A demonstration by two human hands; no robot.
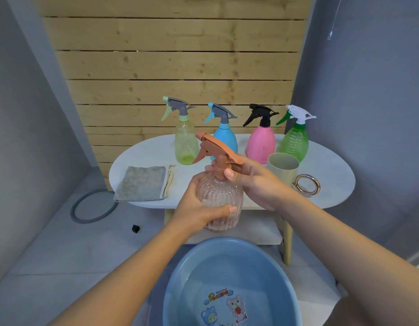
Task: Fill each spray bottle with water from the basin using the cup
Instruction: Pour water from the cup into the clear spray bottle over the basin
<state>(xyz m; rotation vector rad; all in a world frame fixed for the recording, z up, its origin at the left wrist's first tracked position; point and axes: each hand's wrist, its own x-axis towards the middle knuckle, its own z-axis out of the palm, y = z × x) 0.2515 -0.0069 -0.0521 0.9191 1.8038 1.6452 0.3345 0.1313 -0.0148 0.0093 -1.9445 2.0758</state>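
Observation:
I hold a clear ribbed spray bottle (221,196) with an orange-brown trigger head (214,149) above the table's front edge. My left hand (199,208) grips its body from the left. My right hand (253,182) grips the collar of the spray head. Along the back of the white oval table (142,149) stand a yellow bottle (186,142), a blue bottle (227,137), a pink bottle (261,142) and a green bottle (294,144). A pale green cup (283,167) stands empty-looking near my right hand. The blue basin (232,283) with water sits on the floor below.
A folded grey cloth (142,183) lies on the table's left part. A metal ring (306,184) lies right of the cup. On the floor to the left are a grey hoop (93,207) and a small black object (135,228). A wooden slat wall stands behind.

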